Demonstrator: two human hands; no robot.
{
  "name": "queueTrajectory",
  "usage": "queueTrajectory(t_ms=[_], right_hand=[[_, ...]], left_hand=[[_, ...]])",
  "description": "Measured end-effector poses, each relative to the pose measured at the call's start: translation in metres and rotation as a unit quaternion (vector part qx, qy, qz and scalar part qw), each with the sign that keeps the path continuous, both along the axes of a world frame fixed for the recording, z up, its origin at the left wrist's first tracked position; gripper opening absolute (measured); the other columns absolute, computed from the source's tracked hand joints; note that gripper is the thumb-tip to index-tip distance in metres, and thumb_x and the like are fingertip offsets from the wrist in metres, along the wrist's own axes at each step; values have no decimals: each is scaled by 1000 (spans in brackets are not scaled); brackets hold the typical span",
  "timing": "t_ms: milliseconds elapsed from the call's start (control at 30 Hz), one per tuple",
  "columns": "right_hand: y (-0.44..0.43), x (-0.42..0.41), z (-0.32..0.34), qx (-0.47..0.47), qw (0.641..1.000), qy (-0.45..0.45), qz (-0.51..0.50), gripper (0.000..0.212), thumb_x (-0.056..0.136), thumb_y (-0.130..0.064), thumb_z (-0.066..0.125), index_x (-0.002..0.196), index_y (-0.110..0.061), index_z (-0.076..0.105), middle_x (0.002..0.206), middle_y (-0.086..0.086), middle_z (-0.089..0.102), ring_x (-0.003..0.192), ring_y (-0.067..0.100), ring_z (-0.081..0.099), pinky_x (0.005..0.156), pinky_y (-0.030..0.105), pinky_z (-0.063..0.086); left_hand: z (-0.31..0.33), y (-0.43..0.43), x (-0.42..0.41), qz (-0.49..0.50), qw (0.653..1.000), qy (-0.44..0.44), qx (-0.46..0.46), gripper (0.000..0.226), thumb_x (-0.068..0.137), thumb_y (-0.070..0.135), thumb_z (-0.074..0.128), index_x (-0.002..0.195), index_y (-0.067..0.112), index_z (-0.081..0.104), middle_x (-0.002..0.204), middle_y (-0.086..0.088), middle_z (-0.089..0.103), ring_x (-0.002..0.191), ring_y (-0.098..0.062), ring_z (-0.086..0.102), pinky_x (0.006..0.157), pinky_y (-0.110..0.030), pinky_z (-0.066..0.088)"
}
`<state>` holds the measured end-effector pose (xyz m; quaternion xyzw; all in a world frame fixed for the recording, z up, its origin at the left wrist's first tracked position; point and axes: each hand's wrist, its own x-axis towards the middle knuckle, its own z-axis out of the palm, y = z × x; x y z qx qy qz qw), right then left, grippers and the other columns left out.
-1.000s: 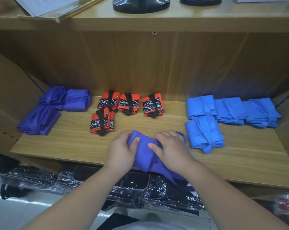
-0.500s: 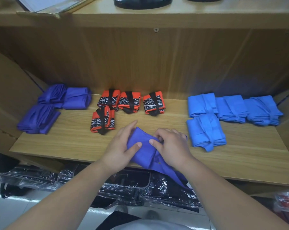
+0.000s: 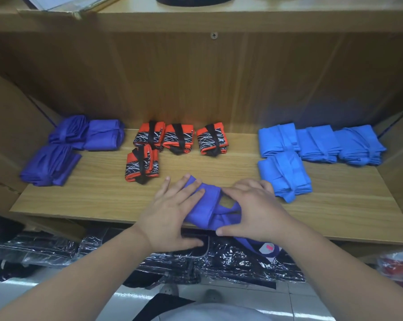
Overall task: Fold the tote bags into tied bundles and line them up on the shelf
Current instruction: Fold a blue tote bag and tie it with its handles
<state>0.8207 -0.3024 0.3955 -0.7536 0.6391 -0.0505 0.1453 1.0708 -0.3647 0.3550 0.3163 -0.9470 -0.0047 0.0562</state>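
A half-folded purple tote bag [image 3: 207, 205] lies at the front edge of the wooden shelf [image 3: 103, 195]. My left hand [image 3: 170, 212] presses flat on its left part with straight fingers. My right hand [image 3: 253, 209] lies spread over its right part, thumb at the shelf edge. A purple strap [image 3: 249, 245] hangs down over the edge. Tied bundles stand behind: three purple bundles [image 3: 49, 165] at the left, several orange-and-black bundles [image 3: 142, 164] in the middle, several light blue bundles [image 3: 283, 174] at the right.
A cardboard panel [image 3: 8, 126] closes the left side and the shelf's back wall [image 3: 219, 84] stands behind the bundles. An upper shelf board [image 3: 219, 19] runs overhead. Black items in shiny plastic wrap [image 3: 219, 260] lie below the shelf.
Both hands have flattened out onto the purple bag. The left hand's fingers went from pinching the fold to lying straight, and the bag now lies flatter at the shelf edge.
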Motion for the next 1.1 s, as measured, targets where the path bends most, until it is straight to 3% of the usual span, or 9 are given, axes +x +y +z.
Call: queueTrajectory(t_ms=[167,300,400,467,567,700,767,967,1100], right_hand=[[9,-3,-8,-23,995,-76,-60,42,67,-37,52,103,-31,73,84,-19,61,100,17,58,96,35,41],[17,-9,-1,22,984,-128,-126,20,75,-29,55,86,-28,72,68,-11,63,77,18,59,72,34,50],[19,-14,4,68,954,-236,-173,13,78,-22,56,80,-20,68,62,-1,64,64,17,59,65,37,50],[18,-15,10,96,903,-365,-204,20,88,-3,54,90,-17,70,62,2,65,61,14,63,65,37,54],[18,-16,22,140,770,-577,-235,38,94,8,57,122,-18,64,75,8,64,66,21,68,63,31,59],[18,-23,34,114,667,-694,-248,49,92,16,51,127,-17,62,76,4,61,55,12,57,52,24,54],[19,-28,37,100,643,-716,-254,50,91,19,46,125,-14,62,71,2,57,49,11,47,43,21,43],[28,-32,47,101,687,-676,-248,33,96,6,51,124,-9,61,67,7,58,39,10,32,38,19,23],[34,-32,64,101,757,-618,-186,34,95,-4,60,126,-17,62,60,13,56,37,11,29,39,18,25]], left_hand=[[0,-5,-2,-21,996,-16,-90,100,64,67,80,145,18,48,152,-5,49,139,-34,45,113,-58,35],[0,-3,-3,-33,993,15,-109,84,69,62,81,135,14,62,142,-8,59,128,-37,55,108,-59,43],[1,0,-4,-35,993,23,-112,69,83,60,63,134,13,63,141,-8,58,131,-35,52,111,-57,41],[4,1,-6,-43,993,42,-104,65,86,55,50,132,10,63,138,-10,57,130,-32,50,111,-53,41],[5,0,-11,-50,992,65,-100,63,85,48,50,128,4,63,123,-9,56,109,-29,52,97,-44,48],[9,-11,-13,-78,992,57,-79,66,74,37,75,130,7,55,113,-9,60,95,-31,61,86,-40,56],[12,-15,-13,-79,994,64,-40,72,61,23,84,125,13,51,111,-9,61,94,-31,62,85,-39,56],[35,-20,-12,39,964,229,130,48,66,17,69,110,31,56,102,5,71,91,-20,67,84,-28,47],[61,-21,-14,154,824,413,355,38,70,12,77,96,35,63,84,6,73,69,-11,65,69,-27,54]])
